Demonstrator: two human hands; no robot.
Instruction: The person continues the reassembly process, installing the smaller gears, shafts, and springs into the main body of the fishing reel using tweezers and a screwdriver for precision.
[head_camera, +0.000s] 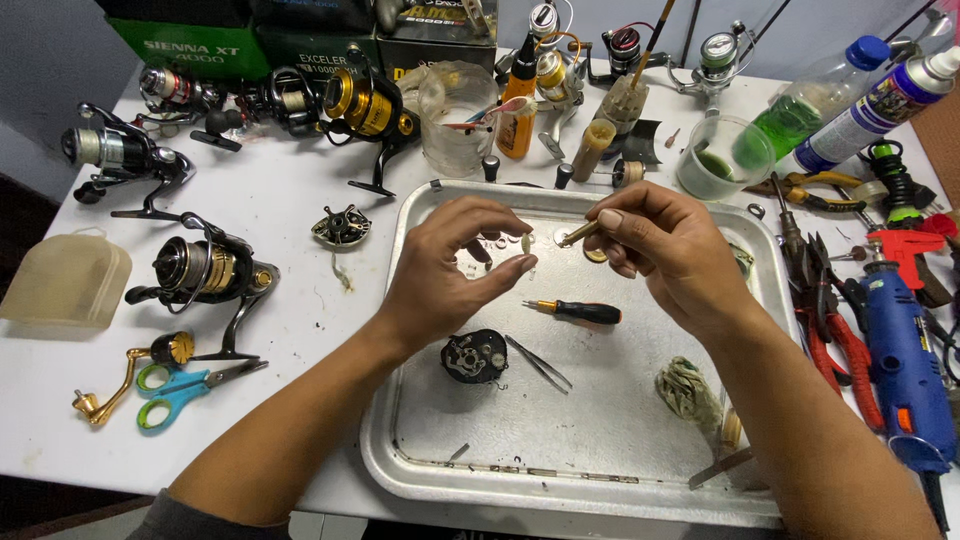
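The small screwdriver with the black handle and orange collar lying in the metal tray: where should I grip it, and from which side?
Grip the small screwdriver with the black handle and orange collar by its thick black handle, coming straight down from above. It lies flat and crosswise on the metal tray, handle pointing right, thin tip left. The right hand hovers nearest, and bare tray surrounds the handle, so fingers can probably close across it.

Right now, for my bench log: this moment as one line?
left hand: pinching small part | right hand: holding brass piece | below: metal tray, screwdriver
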